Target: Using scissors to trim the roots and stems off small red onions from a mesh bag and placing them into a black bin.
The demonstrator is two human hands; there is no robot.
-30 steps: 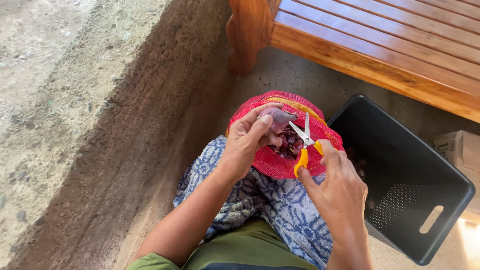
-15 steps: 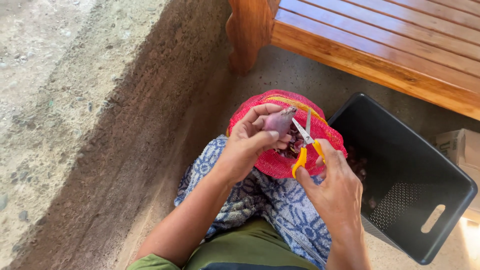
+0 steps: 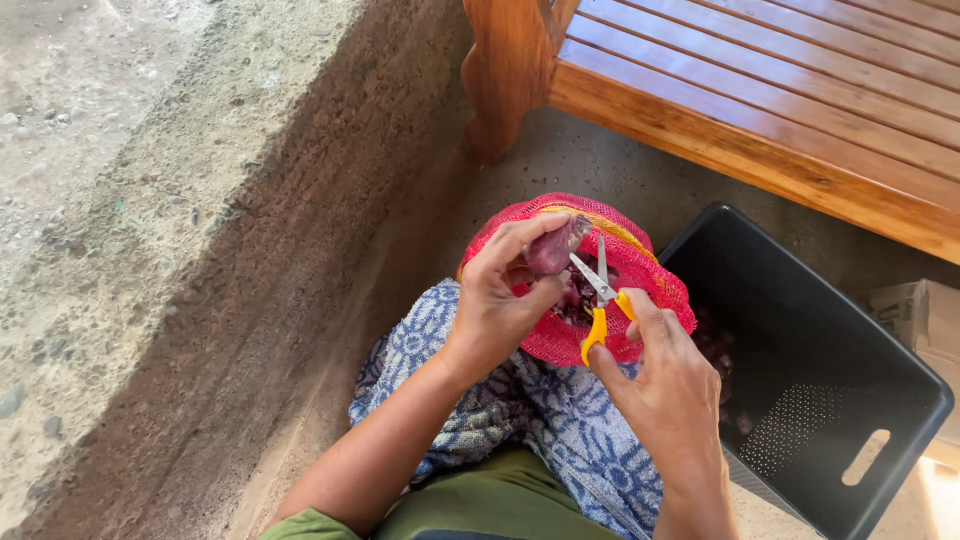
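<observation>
Shallot (image 3: 553, 250) pinched in your left hand, scissors open at its tip.
You held the purple shallot above the red mesh bag (image 3: 640, 280), left hand (image 3: 495, 310) fingers curled shut around it. Your right hand (image 3: 670, 385) gripped the yellow-handled scissors (image 3: 598, 295) just beside it, blades parted. Bag sat on blue patterned cloth (image 3: 560, 420) on your lap; black crate (image 3: 800, 390) to the right, wooden bench (image 3: 760, 90) beyond.

One purple shallot bulb (image 3: 552, 250); one pair of yellow-handled steel scissors (image 3: 600, 300); one red mesh net sack (image 3: 640, 262). One black perforated plastic crate (image 3: 850, 400); one slatted wooden bench (image 3: 760, 90). One blue-and-white patterned cloth (image 3: 520, 410); one brown cardboard box (image 3: 920, 315).
</observation>
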